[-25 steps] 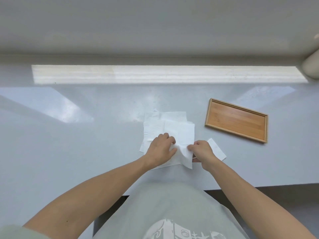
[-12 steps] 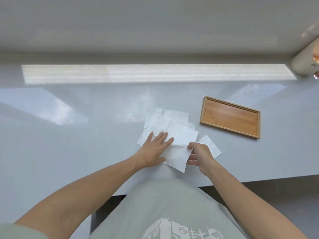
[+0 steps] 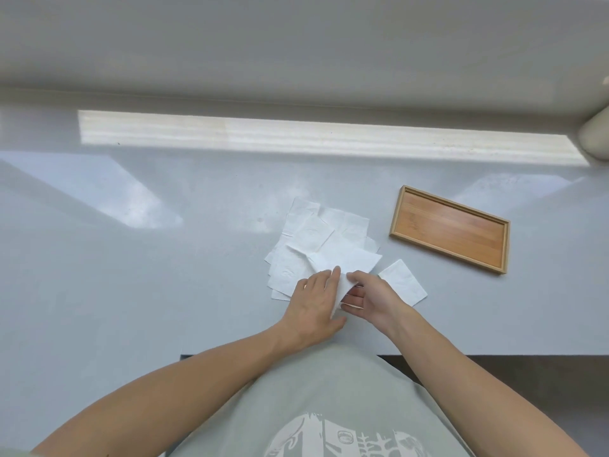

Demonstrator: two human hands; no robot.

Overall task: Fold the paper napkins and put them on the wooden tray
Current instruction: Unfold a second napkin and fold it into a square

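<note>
both hands (image 3: 342, 296) pinch one napkin (image 3: 342, 258), wooden tray (image 3: 449, 229) lying crosswise.

Pale grey glossy countertop (image 3: 138, 291) ran along a plain off-white wall (image 3: 296, 44). Bright light strip (image 3: 296, 136) reflected at its far edge; dark floor (image 3: 527, 374) below.

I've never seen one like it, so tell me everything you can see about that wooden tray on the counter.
The wooden tray is a shallow rectangle of light, striped wood with a paler raised rim. It lies flat and slightly askew on the grey counter, right of the napkin pile. Nothing lies in it, and neither hand touches it.
</note>
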